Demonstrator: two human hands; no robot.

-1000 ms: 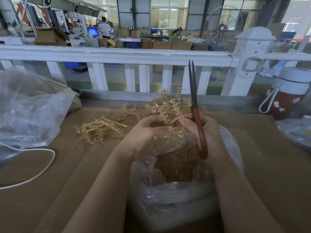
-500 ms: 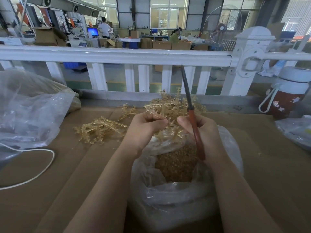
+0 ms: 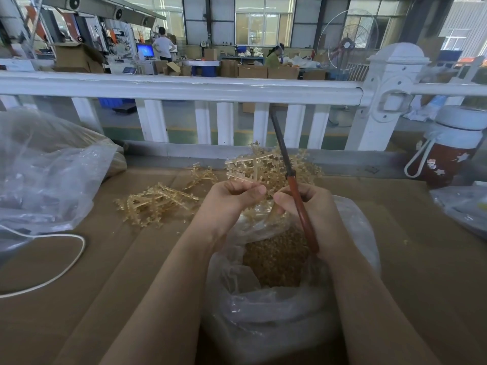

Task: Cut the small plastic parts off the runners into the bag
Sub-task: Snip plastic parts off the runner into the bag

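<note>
Over the bag (image 3: 276, 306) at the table's (image 3: 87, 299) near edge, the left hand (image 3: 229, 204) pinches a runner (image 3: 259, 168) — light, stiff, probably brittle, best held by its spine — while the right hand (image 3: 311, 212) clasps the scissors (image 3: 295, 188).

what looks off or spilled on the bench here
Little stands out. One small amber bit lies loose on the cardboard right of the bag, likely a stray part. The runners lie heaped on the left.
</note>
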